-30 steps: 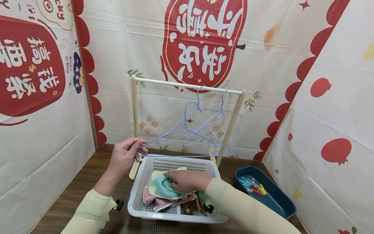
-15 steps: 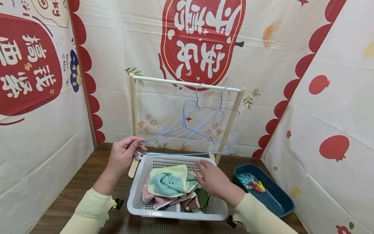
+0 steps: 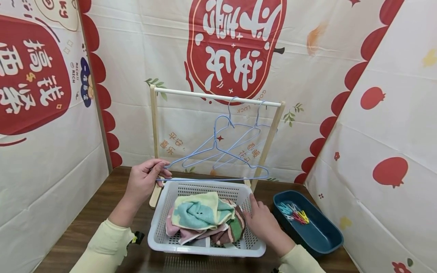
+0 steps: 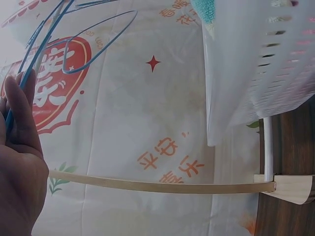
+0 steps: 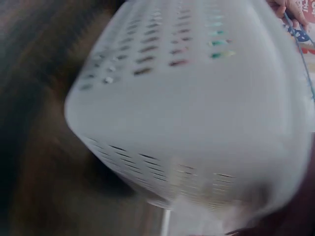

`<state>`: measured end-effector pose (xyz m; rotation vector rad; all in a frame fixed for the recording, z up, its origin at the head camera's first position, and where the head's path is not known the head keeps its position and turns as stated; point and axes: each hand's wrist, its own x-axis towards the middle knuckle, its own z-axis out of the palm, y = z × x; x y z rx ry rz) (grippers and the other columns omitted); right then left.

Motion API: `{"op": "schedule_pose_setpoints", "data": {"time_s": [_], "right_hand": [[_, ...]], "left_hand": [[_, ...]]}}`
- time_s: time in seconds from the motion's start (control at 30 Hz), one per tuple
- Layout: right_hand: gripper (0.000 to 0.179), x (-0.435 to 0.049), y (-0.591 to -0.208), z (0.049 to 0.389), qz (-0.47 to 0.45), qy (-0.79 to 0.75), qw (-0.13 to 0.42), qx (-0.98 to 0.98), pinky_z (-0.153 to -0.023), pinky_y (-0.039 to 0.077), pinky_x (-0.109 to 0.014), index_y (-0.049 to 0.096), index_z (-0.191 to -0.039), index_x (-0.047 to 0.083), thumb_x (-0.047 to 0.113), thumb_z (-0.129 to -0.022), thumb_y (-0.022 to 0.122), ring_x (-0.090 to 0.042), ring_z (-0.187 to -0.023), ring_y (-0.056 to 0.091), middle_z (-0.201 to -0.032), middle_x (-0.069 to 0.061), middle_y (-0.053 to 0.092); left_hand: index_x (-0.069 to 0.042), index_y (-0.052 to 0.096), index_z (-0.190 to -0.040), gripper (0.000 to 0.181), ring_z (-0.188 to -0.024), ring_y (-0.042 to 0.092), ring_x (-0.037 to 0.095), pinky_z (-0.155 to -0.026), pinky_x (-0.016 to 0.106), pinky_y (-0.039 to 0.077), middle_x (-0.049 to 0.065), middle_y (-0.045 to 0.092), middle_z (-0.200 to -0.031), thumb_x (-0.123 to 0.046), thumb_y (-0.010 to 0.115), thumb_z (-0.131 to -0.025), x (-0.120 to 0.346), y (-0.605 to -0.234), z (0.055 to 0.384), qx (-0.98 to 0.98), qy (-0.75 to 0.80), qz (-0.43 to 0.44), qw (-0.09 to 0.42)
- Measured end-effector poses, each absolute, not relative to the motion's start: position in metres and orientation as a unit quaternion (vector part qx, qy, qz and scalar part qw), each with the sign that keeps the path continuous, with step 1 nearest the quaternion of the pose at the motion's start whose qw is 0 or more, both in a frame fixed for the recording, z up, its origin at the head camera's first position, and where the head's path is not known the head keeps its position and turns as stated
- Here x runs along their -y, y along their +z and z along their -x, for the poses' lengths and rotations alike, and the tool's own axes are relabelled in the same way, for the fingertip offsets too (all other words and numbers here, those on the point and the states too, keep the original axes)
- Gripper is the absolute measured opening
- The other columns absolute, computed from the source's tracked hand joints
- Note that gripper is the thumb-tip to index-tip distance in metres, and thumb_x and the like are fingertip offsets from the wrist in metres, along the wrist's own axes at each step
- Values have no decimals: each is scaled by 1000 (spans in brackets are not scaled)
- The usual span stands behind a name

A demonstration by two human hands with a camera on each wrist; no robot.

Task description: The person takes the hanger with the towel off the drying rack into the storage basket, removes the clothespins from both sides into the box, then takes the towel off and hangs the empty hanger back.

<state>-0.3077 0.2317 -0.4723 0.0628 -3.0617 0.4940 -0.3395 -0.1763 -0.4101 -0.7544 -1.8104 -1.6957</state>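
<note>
My left hand [image 3: 145,180] pinches the left end of a blue wire hanger [image 3: 208,179], which is held upright above the back rim of a white perforated basket [image 3: 155,242]. In the left wrist view the fingers also hold the blue wire. In the basket lie crumpled small cloths: a yellow and teal towel [image 3: 194,214] on top, a pink cloth [image 3: 186,234] below, and a brown and green striped one [image 3: 235,227] at the right. My right hand [image 3: 264,223] is at the basket's right rim, fingers loosely bent and holding no cloth; contact with the rim cannot be told.
Behind the basket stands a wooden rack with a white rail [image 3: 211,96]; two blue hangers [image 3: 257,123] hang at its right part. A dark blue tray [image 3: 324,240] with several coloured clothes pegs [image 3: 293,213] sits right of the basket. Printed cloth walls surround the brown table [image 3: 99,212].
My right hand has left the yellow and teal towel and moved right to the basket's rim, uncovering the striped cloth. The left hand and its hanger have stayed nearly still.
</note>
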Motion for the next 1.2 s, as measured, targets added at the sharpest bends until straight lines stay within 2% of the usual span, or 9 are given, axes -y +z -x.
{"op": "schedule_pose_setpoints", "data": {"time_s": [0.23, 0.5, 0.73, 0.9, 1.07, 1.2], "right_hand": [[71, -232, -477, 304, 12, 237, -2, 971, -99, 60, -66, 20, -177, 12, 21, -114, 51, -40, -119, 71, -159, -33, 53], [71, -230, -482, 303, 13, 255, -1, 967, -100, 60, -66, 21, -177, 12, 20, -114, 52, -44, -123, 70, -159, -32, 54], [70, -228, -483, 303, 12, 257, 3, 966, -100, 60, -66, 22, -177, 14, 19, -114, 51, -41, -121, 70, -159, -32, 54], [71, -226, -483, 303, 12, 259, 5, 966, -102, 59, -67, 21, -178, 15, 19, -114, 53, -43, -125, 69, -160, -31, 53], [72, -226, -483, 302, 12, 261, 4, 965, -104, 57, -68, 21, -178, 15, 20, -114, 54, -45, -129, 67, -161, -30, 53], [71, -228, -481, 301, 16, 265, 6, 964, -102, 59, -67, 22, -178, 15, 19, -114, 53, -42, -126, 69, -160, -30, 54]], "left_hand": [[9, 77, -114, 17, -73, 78, 13, -52, 23, 60, 24, 77, -84, 9, 60, -109, 177, -411, 339, 659, -639, 286, 276], [12, 76, -114, 17, -73, 78, 16, -51, 24, 60, 19, 78, -85, 8, 59, -111, 184, -409, 334, 647, -646, 295, 276], [13, 75, -115, 16, -76, 79, 10, -52, 22, 60, 11, 80, -86, 7, 61, -110, 204, -398, 323, 666, -614, 290, 309], [17, 73, -114, 15, -77, 79, 10, -52, 20, 59, 5, 81, -87, 14, 61, -107, 228, -384, 310, 655, -613, 294, 331], [20, 71, -116, 15, -77, 80, 11, -54, 18, 58, 6, 82, -89, 14, 62, -106, 253, -368, 293, 638, -630, 272, 349], [21, 70, -121, 18, -79, 81, 12, -56, 17, 59, 6, 83, -91, 14, 61, -107, 269, -357, 283, 636, -641, 235, 361]]}}
